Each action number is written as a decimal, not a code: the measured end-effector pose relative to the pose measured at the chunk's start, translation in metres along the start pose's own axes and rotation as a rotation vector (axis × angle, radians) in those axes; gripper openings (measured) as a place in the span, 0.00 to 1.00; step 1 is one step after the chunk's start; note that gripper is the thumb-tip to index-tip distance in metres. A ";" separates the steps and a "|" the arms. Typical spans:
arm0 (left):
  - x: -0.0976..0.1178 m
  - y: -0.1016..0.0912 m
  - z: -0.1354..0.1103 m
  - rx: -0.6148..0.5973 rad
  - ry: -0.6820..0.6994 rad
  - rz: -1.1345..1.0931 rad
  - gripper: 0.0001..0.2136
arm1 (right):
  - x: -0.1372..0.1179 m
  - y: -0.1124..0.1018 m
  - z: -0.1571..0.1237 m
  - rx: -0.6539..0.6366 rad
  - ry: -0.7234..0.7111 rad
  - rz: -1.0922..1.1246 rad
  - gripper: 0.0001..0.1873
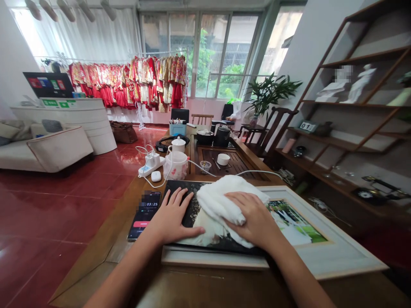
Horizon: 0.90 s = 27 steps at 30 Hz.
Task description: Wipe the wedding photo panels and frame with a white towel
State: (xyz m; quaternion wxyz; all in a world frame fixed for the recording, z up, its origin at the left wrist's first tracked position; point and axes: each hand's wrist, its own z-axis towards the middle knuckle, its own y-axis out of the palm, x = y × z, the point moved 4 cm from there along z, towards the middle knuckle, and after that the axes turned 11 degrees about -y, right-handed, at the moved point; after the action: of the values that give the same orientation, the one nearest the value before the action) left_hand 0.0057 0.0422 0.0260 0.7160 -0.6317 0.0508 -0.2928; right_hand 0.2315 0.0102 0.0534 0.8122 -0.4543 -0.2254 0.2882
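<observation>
A large framed photograph lies flat on the wooden table. A smaller dark photo panel rests on top of its left part. My left hand lies flat on that panel with fingers spread, holding it down. My right hand presses a crumpled white cloth onto the picture, fingers curled over the cloth.
A phone showing a timer lies left of my left hand. Behind are a white teapot, power strip with cables, tea tray with cups. Wooden shelves stand right; sofa and red floor left.
</observation>
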 end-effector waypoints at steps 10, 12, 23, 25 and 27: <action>0.001 -0.001 0.001 -0.013 -0.004 0.008 0.45 | -0.019 0.000 0.005 -0.035 -0.122 0.099 0.27; 0.001 -0.001 0.001 -0.020 -0.009 0.015 0.46 | -0.010 0.001 0.003 -0.027 -0.065 0.057 0.26; 0.002 -0.002 0.000 -0.008 -0.003 -0.010 0.44 | -0.021 0.001 0.005 -0.007 -0.131 0.098 0.27; 0.001 -0.002 0.000 -0.004 -0.002 -0.012 0.43 | -0.020 0.000 0.005 -0.008 -0.130 0.098 0.27; 0.001 -0.001 0.000 -0.004 -0.004 -0.015 0.45 | -0.009 -0.001 0.003 0.003 -0.059 0.044 0.26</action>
State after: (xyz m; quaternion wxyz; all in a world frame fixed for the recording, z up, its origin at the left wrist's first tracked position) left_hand 0.0058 0.0420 0.0273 0.7128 -0.6340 0.0452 -0.2966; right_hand 0.2232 0.0053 0.0544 0.7994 -0.4491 -0.2389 0.3198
